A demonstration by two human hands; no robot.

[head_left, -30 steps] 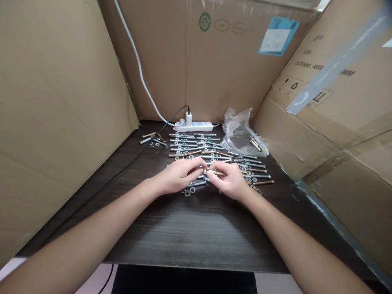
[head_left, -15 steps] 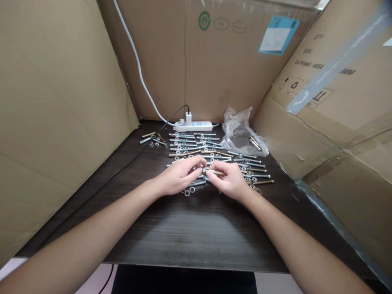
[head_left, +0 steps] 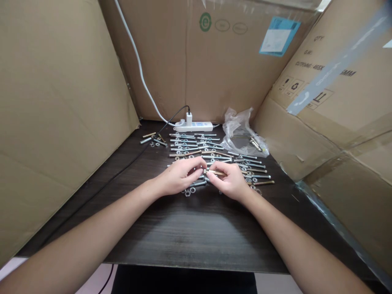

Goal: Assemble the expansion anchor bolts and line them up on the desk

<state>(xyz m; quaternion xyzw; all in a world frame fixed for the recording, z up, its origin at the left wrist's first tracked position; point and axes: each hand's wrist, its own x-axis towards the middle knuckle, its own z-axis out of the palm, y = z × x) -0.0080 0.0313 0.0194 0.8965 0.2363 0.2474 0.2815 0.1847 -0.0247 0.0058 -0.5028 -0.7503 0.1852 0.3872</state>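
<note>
Between my two hands a brass-coloured bolt lies nearly level, above the rows of hardware. My right hand grips it with thumb and fingers wrapped round the shank. A small hex nut shows at its left end. There the thumb and curled fingers of my left hand close in a pinch; the fingers partly hide what they hold. Under and beyond my hands lie silver bolts and brass-coloured bolts in rows, with loose nuts and washers. A hex nut and a washer lie below my left fingers.
A white power strip with a plugged-in charger stands at the back. Right of it is a clear plastic bag with metal parts. A black cable crosses the dark table on the left. Cardboard boxes wall in three sides.
Almost nothing differs. Both hands keep their place round the bolt, with only slight finger movement; the whole view has shifted very slightly.
</note>
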